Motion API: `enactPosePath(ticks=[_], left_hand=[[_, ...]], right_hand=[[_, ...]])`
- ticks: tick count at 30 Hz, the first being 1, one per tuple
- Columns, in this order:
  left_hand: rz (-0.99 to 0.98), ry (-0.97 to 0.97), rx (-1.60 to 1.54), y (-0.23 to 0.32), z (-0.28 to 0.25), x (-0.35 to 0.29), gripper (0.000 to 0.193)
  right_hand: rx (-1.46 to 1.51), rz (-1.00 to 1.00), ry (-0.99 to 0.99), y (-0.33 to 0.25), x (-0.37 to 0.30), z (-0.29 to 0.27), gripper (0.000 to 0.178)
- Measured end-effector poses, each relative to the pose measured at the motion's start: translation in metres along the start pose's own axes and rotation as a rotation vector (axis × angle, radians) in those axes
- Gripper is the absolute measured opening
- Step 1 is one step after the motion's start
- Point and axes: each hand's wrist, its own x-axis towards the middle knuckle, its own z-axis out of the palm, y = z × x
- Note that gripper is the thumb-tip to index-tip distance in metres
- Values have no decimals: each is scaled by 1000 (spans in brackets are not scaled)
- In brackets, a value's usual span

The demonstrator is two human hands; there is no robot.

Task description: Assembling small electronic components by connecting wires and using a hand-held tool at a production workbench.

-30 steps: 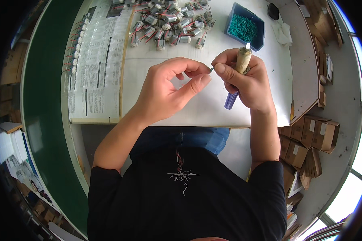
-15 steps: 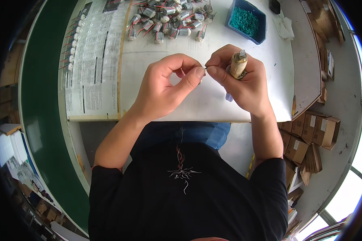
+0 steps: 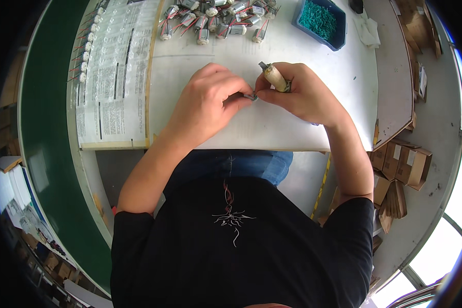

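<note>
My left hand [image 3: 208,102] pinches a small greyish piece [image 3: 252,96] between thumb and forefinger; too little of it shows to name it. Against that piece, the thumb and fingertip of my right hand [image 3: 297,92] meet from the other side. Held within the right hand is a hand tool with a tan, tape-wrapped handle [image 3: 276,78] and a flat grey metal tip, angled up and left. A bit of blue shows below that palm, mostly hidden. Both hands are over the white table [image 3: 231,136], near its front edge.
Small silver electric motors [image 3: 203,36] with red wires lie heaped at the back. A blue bin [image 3: 339,43] of green bits stands back right, beside a white cloth [image 3: 367,31]. At left, white motor ends [image 3: 85,56] with wires line a printed sheet [image 3: 113,102].
My left hand has turned, its back now more upward. The right hand has rolled, so the tool tip tilts left instead of pointing up. The joined fingertips have dropped slightly nearer me.
</note>
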Motion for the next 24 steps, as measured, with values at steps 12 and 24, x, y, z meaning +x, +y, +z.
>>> enactPosePath(ticks=[12, 24], left_hand=[[-10, 169, -155, 13, -6, 8, 13], [26, 165, -57, 14, -2, 7, 16]], right_hand=[[287, -78, 155, -21, -12, 4, 9], [22, -115, 194, -10, -10, 2, 9]])
